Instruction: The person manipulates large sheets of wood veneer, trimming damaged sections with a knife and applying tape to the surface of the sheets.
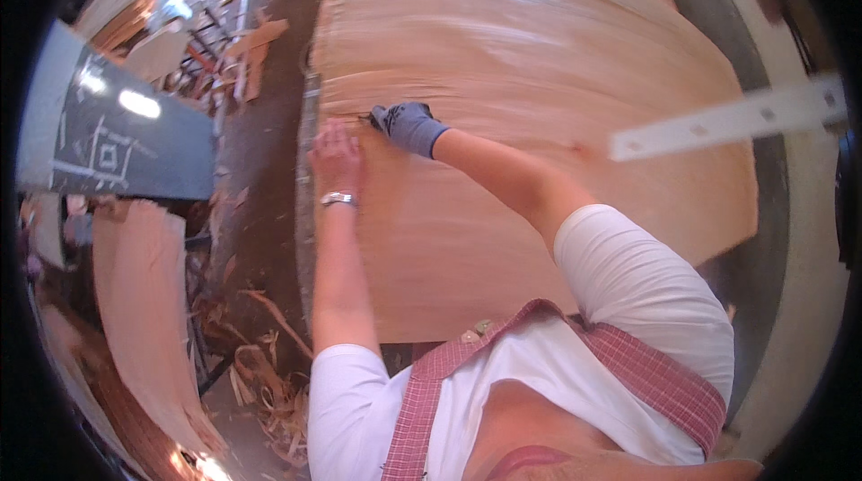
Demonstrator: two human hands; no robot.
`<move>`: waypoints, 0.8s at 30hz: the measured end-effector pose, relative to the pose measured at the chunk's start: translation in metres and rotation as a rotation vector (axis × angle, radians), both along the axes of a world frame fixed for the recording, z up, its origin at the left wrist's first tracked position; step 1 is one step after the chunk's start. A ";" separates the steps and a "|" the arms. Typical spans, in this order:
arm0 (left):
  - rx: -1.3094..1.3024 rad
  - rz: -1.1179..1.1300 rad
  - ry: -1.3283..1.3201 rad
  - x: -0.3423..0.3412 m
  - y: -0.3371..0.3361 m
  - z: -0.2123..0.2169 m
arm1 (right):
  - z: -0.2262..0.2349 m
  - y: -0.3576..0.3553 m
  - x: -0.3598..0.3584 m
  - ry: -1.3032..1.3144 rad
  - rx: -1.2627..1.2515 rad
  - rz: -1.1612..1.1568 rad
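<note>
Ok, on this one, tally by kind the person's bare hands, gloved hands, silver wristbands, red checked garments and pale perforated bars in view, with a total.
Bare hands: 1, the left hand
Gloved hands: 1, the right hand
Silver wristband: 1
Red checked garment: 1
Pale perforated bar: 1
Total: 5

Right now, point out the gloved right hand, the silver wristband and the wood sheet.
Gloved right hand [409, 126]: head view, back of the hand.
Silver wristband [338, 199]: head view, its upper side.
Wood sheet [548, 95]: head view, bare part of its top face.
</note>
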State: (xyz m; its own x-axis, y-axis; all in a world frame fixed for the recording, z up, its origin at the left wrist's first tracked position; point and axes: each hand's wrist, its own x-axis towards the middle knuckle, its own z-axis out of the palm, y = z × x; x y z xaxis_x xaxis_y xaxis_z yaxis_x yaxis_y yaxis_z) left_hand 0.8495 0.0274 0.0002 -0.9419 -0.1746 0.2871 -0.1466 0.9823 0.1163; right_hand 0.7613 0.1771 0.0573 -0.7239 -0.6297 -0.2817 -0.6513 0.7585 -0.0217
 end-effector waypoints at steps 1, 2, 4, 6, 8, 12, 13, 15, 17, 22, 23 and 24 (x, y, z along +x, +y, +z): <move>-0.006 0.002 0.006 0.002 0.000 -0.003 | 0.003 0.024 0.010 -0.035 0.010 -0.044; -0.014 -0.004 0.012 0.004 -0.002 -0.004 | 0.007 0.050 0.021 -0.041 0.030 -0.042; 0.059 -0.008 -0.056 -0.001 0.012 0.002 | -0.001 0.128 0.042 0.016 0.000 -0.085; 0.094 0.009 -0.128 -0.006 0.021 0.004 | 0.000 0.195 0.062 0.046 0.008 -0.109; 0.047 0.043 -0.097 -0.008 -0.005 0.002 | 0.013 0.243 0.074 0.028 -0.073 -0.108; 0.138 0.214 0.060 -0.025 0.113 0.007 | 0.003 0.371 0.080 0.070 -0.151 -0.087; 0.108 0.009 0.120 -0.024 0.166 0.004 | 0.003 0.394 0.081 0.074 -0.137 -0.067; 0.096 -0.320 0.193 0.008 0.337 0.025 | 0.000 0.451 0.086 0.132 -0.315 -0.022; 0.186 -0.342 -0.057 0.030 0.475 0.077 | -0.003 0.504 0.078 0.103 -0.304 -0.005; 0.355 -0.192 -0.036 0.038 0.682 0.074 | -0.008 0.652 0.031 -0.009 -0.044 -0.005; 0.367 -0.117 -0.124 0.045 0.704 0.075 | -0.006 0.677 0.027 -0.008 -0.019 0.007; 0.255 -0.131 -0.184 0.049 0.710 0.065 | -0.002 0.698 0.021 0.011 -0.031 -0.007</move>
State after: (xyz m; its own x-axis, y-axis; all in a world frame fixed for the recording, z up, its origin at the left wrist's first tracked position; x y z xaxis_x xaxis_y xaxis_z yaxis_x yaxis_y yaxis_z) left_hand 0.8982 0.7373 0.0650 -0.9930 -0.0932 0.0729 -0.0627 0.9370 0.3438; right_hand 0.7827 0.8752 0.0551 -0.7313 -0.6327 -0.2545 -0.6462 0.7622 -0.0381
